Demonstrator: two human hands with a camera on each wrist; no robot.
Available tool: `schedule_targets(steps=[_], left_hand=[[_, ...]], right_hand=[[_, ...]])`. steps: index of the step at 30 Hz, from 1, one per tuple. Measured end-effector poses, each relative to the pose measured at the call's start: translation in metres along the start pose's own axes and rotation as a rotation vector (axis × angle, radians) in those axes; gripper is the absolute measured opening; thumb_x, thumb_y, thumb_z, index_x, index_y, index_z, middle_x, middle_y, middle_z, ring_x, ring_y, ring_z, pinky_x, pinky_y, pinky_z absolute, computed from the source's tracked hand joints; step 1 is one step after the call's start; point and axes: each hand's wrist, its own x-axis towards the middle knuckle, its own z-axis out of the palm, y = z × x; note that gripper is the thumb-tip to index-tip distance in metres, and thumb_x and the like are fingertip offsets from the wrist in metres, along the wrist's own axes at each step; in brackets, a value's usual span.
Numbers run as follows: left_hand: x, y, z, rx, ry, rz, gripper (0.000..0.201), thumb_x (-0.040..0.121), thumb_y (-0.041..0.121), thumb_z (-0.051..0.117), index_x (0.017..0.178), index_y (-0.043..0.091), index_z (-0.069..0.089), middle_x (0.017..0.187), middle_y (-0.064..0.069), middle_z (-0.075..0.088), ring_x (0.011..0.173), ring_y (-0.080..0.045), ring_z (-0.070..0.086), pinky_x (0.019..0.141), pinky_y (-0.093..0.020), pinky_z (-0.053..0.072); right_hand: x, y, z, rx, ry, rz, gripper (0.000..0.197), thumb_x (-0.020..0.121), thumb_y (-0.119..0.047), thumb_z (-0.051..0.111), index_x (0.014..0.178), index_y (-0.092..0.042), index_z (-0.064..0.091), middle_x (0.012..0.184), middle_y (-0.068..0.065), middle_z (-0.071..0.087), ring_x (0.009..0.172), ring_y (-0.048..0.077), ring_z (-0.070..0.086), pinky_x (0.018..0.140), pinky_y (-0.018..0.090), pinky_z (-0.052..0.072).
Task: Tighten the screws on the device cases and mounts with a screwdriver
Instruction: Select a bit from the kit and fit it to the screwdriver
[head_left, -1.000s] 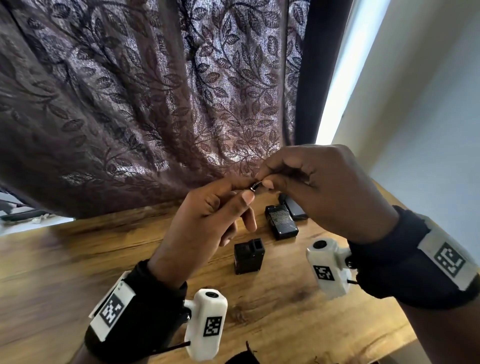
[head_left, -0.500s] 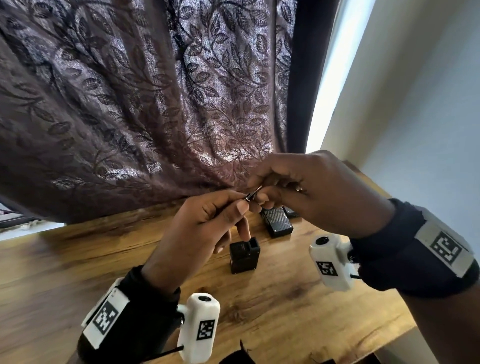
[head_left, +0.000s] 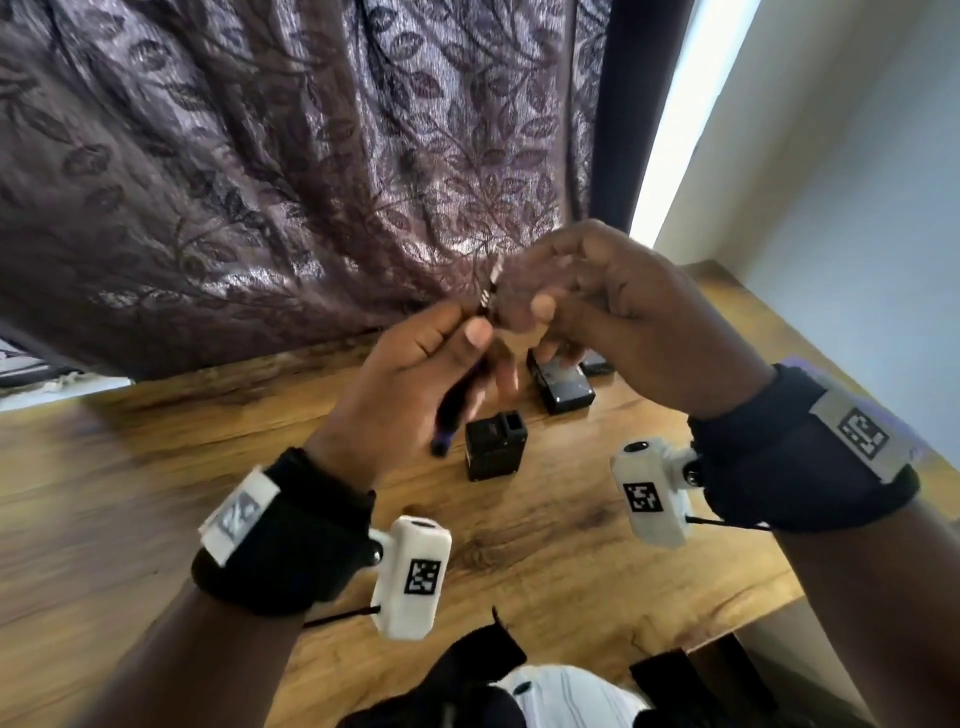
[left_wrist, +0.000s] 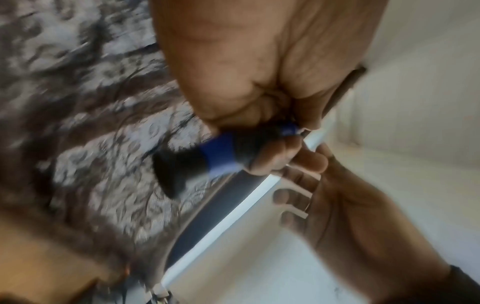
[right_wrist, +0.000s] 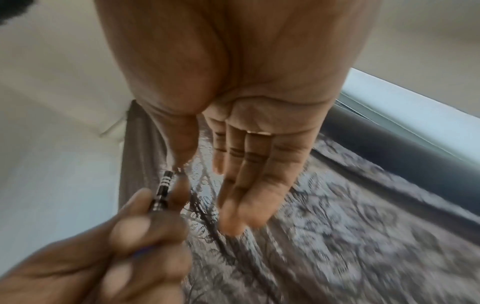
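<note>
My left hand grips a small screwdriver with a black and blue handle, its metal shaft pointing up. Thumb and forefinger pinch the ringed collar. My right hand is right beside the tip, fingers held straight, with the thumb touching the tip. Both hands hover above the wooden table. Below them stands a black cube-shaped case. Behind it lies a flat black case, and another dark piece shows partly under my right hand. The views are blurred.
A dark leaf-patterned curtain hangs behind the table's far edge. A pale wall rises on the right past the table's corner. Black and white fabric shows at the near edge.
The screwdriver now stands more upright, and its handle shows below my left hand. My right hand's fingers have straightened from their pinch at the tip. Both hands sit slightly higher.
</note>
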Motion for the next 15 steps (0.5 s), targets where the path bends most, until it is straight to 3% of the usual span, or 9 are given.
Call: schedule_targets(steps=[2,5,6,8,10,11,13,14,15], left_hand=[[0.002,-0.006,-0.003,-0.168,0.002,0.038,0.025,0.107,0.019,0.041,0.115,0.013,0.064,0.085,-0.005,0.062,0.071,-0.021,0.050,0.066,-0.033,0.044],[0.010,-0.014,-0.001,-0.339,0.004,0.123,0.018,0.108,0.010,0.034,0.112,0.012,0.051,0.096,-0.008,0.063,0.090,-0.023,0.060,0.089,-0.040,0.050],[0.013,-0.017,0.002,-0.373,0.014,0.139,0.016,0.109,0.008,0.033,0.111,0.012,0.048,0.100,-0.009,0.066,0.096,-0.025,0.063,0.093,-0.041,0.052],[0.021,-0.024,0.006,-0.342,0.042,0.163,0.014,0.109,0.006,0.034,0.109,0.012,0.047,0.106,-0.010,0.072,0.107,-0.029,0.067,0.099,-0.042,0.050],[0.025,-0.032,0.008,-0.215,0.070,0.156,0.009,0.108,0.006,0.042,0.107,0.013,0.047,0.110,-0.011,0.075,0.113,-0.032,0.068,0.097,-0.042,0.050],[0.027,-0.036,0.009,-0.145,0.081,0.144,0.008,0.107,0.005,0.047,0.106,0.013,0.048,0.110,-0.011,0.076,0.113,-0.033,0.069,0.092,-0.044,0.053],[0.027,-0.044,0.013,-0.066,0.104,0.118,0.007,0.104,0.006,0.054,0.105,0.011,0.051,0.109,-0.011,0.078,0.107,-0.033,0.071,0.089,-0.058,0.052],[0.027,-0.046,0.015,-0.059,0.109,0.106,0.007,0.104,0.007,0.057,0.107,0.010,0.052,0.109,-0.012,0.078,0.105,-0.031,0.071,0.089,-0.059,0.052],[0.026,-0.048,0.016,-0.055,0.108,0.093,0.010,0.102,0.010,0.059,0.110,0.009,0.052,0.112,-0.014,0.077,0.105,-0.027,0.072,0.088,-0.052,0.054]], right_hand=[[-0.007,0.014,0.013,0.115,-0.003,0.070,0.030,0.103,-0.025,0.056,0.127,-0.009,0.057,0.103,0.001,0.074,0.087,0.021,0.074,0.071,0.048,0.061],[-0.023,0.036,0.041,0.233,-0.116,0.119,0.035,0.099,-0.022,0.053,0.127,-0.001,0.057,0.098,-0.009,0.072,0.090,0.010,0.068,0.074,0.034,0.057],[-0.028,0.043,0.050,0.276,-0.152,0.161,0.037,0.096,-0.021,0.055,0.127,0.000,0.057,0.098,-0.007,0.073,0.091,0.014,0.069,0.076,0.037,0.056],[-0.036,0.052,0.058,0.344,-0.165,0.241,0.038,0.092,-0.021,0.061,0.125,-0.003,0.059,0.100,0.006,0.076,0.090,0.028,0.072,0.080,0.052,0.057],[-0.039,0.058,0.060,0.417,-0.096,0.262,0.031,0.090,-0.019,0.064,0.118,-0.006,0.064,0.087,0.014,0.072,0.077,0.034,0.068,0.074,0.056,0.057],[-0.039,0.060,0.058,0.438,-0.044,0.263,0.027,0.090,-0.019,0.065,0.114,-0.008,0.066,0.081,0.015,0.068,0.071,0.035,0.063,0.068,0.053,0.057],[-0.041,0.063,0.055,0.466,0.052,0.271,0.025,0.091,-0.020,0.066,0.113,-0.007,0.068,0.073,0.015,0.058,0.059,0.032,0.051,0.053,0.041,0.050],[-0.042,0.066,0.053,0.486,0.083,0.278,0.026,0.092,-0.020,0.066,0.114,-0.006,0.068,0.069,0.014,0.055,0.055,0.029,0.045,0.049,0.036,0.045],[-0.044,0.068,0.052,0.512,0.113,0.289,0.027,0.093,-0.020,0.066,0.114,-0.005,0.069,0.067,0.012,0.053,0.051,0.026,0.042,0.047,0.033,0.041]])
